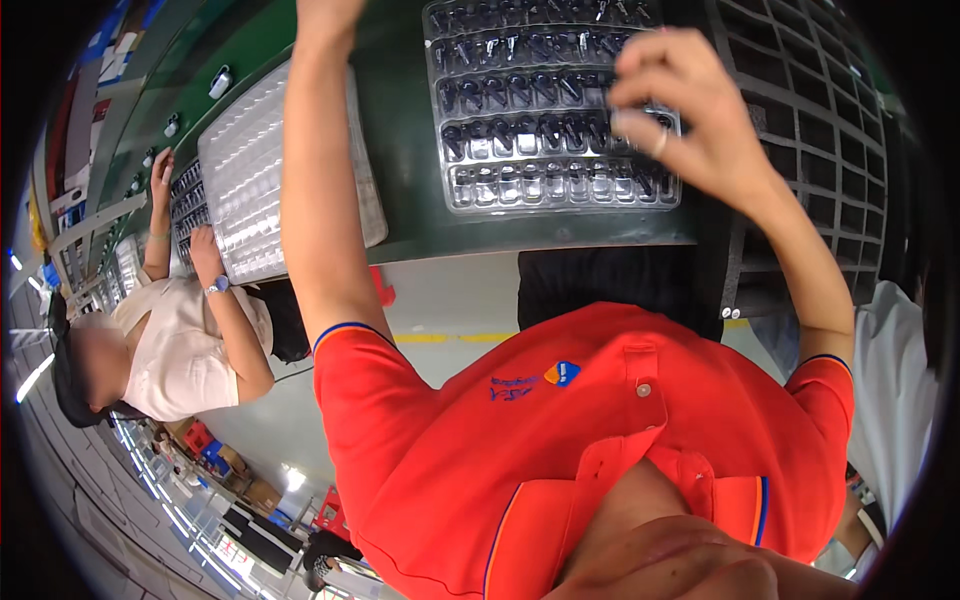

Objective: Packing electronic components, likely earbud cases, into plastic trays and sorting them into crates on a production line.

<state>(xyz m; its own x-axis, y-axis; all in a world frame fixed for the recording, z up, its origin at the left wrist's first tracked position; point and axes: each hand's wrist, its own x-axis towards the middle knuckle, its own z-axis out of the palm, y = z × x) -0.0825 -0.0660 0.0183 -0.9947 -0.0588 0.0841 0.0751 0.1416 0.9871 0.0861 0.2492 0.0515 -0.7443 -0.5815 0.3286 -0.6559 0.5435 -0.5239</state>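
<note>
On the tabletop [405,175], partly under a half-curled right hand [692,112], with left hand [331,10] cut off and neither grip possible to tell: a clear tray [560,203] of dark parts [500,135], probably light, bendy, best held by opposite rims.

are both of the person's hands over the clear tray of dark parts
No, only the right hand reaches over the clear tray; the left hand is off to its left.
</note>
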